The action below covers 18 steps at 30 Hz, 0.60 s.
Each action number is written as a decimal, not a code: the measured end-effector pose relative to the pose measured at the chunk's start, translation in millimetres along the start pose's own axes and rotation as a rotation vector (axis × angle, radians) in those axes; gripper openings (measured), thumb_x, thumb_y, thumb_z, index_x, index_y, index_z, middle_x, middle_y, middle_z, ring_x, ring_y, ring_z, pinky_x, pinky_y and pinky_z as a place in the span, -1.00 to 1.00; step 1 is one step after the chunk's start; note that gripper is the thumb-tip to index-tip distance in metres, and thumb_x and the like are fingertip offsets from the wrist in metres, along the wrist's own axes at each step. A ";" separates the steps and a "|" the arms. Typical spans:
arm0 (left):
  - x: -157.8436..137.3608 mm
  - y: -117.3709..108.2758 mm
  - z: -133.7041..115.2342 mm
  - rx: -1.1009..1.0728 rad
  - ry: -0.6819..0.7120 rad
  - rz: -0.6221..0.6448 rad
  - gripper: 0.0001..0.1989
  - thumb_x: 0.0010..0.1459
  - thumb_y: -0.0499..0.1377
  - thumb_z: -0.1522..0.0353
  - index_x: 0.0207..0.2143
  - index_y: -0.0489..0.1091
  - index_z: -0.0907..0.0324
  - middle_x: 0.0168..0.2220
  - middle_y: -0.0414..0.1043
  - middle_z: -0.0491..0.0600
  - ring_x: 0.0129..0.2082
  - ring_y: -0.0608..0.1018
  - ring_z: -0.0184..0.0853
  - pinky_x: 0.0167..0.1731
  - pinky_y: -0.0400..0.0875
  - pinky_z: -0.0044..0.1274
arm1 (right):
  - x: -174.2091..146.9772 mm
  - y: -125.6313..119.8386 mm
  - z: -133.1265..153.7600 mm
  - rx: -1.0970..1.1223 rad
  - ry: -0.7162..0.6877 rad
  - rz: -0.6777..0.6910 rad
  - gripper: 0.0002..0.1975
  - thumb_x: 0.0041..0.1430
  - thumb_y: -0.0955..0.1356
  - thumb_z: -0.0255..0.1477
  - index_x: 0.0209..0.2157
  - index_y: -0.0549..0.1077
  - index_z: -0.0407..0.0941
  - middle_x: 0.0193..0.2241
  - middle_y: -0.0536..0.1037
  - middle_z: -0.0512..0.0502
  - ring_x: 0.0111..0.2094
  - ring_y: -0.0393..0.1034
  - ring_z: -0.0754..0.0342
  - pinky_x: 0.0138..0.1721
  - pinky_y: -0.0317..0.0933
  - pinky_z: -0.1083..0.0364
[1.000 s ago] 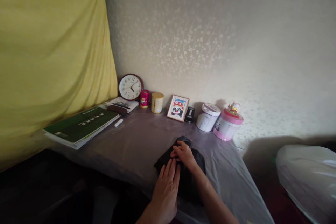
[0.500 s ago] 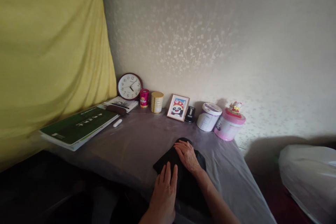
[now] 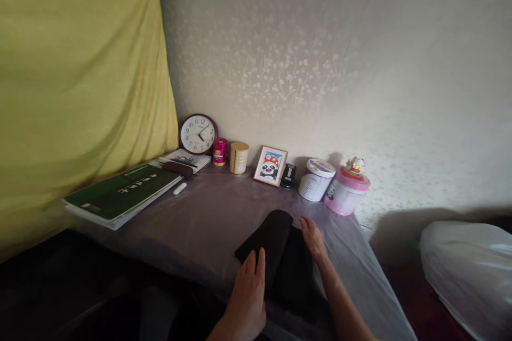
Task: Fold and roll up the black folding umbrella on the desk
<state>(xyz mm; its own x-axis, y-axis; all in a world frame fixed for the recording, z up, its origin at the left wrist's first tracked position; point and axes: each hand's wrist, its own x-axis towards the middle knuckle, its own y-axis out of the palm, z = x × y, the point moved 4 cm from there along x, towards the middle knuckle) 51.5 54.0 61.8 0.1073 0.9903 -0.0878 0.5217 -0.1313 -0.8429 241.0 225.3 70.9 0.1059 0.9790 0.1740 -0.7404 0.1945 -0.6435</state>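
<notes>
Reference: the picture frame (image 3: 270, 165). Behind it stands a wall (image 3: 300, 48) finished in pale wallpaper with a glossy vine-and-leaf pattern. Far left of it hangs a yellow curtain (image 3: 88, 74), softly pleated. Beneath it extends the tabletop (image 3: 208, 218), covered by a grey, wrinkled, slightly shiny sheet. Well to its right sits a translucent white plastic bag (image 3: 468, 272), bulging. To its left lies a flat green book (image 3: 128, 189).

In front of the frame, near the front edge, lies the black cloth (image 3: 268, 240): matte, folded, rounded at its far end. The left hand (image 3: 248, 290) is at the cloth's left side, grip released, fingers extended. The right hand (image 3: 314, 237) is along its right edge, grip likewise released.

Left of the frame: a round clock (image 3: 199, 134) with dark red rim, a yellow-lidded ribbed can (image 3: 239, 159) and a magenta can (image 3: 220, 152). Right of it: a pink-lidded tub (image 3: 346, 194) and a white tub (image 3: 317, 181), both cylindrical.

Markings: white characters on the book, too blurred to read; legible numerals on the clock dial; a cartoon panda in the frame; small, unreadable lettering on the magenta can.
</notes>
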 end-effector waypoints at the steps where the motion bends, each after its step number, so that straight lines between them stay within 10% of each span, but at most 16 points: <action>1: 0.3 0.2 1.3 -0.007 0.009 -0.010 -0.07 -0.21 0.02 0.61 0.25 -0.28 0.28 0.28 -0.14 0.21 0.24 0.04 -0.11 0.17 0.02 -0.33 | -4.0 -9.5 -9.3 0.003 0.027 -0.012 -0.63 0.13 0.16 -0.29 -0.17 0.44 -0.18 -0.13 0.51 -0.24 -0.05 0.37 -0.07 0.00 0.15 0.00; 10: 5.6 -9.1 8.8 -0.171 0.033 -0.005 -0.12 -0.20 -0.03 0.57 0.24 -0.25 0.32 0.22 0.02 0.13 0.17 0.18 -0.27 0.14 0.06 -0.47 | -36.0 -33.4 -45.9 0.266 0.322 0.066 -0.70 0.05 0.22 -0.23 -0.30 0.39 -0.15 -0.37 0.54 -0.15 -0.34 0.49 -0.01 -0.49 0.34 0.12; 18: 5.7 -6.6 12.7 -0.207 0.032 -0.031 -0.12 -0.20 -0.03 0.58 0.24 -0.26 0.32 0.23 0.00 0.14 0.16 0.20 -0.28 0.13 0.08 -0.51 | -39.7 -24.5 -28.2 0.014 0.236 0.037 -0.55 0.04 0.19 -0.10 -0.30 0.45 -0.16 -0.51 0.53 -0.11 -0.51 0.44 0.01 -0.56 0.26 0.12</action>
<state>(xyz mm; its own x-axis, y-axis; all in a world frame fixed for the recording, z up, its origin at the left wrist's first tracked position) 37.9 61.1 60.1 0.1132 0.9926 -0.0441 0.6877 -0.1103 -0.7176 273.6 183.3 58.7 0.2296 0.9728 -0.0301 -0.7555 0.1586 -0.6357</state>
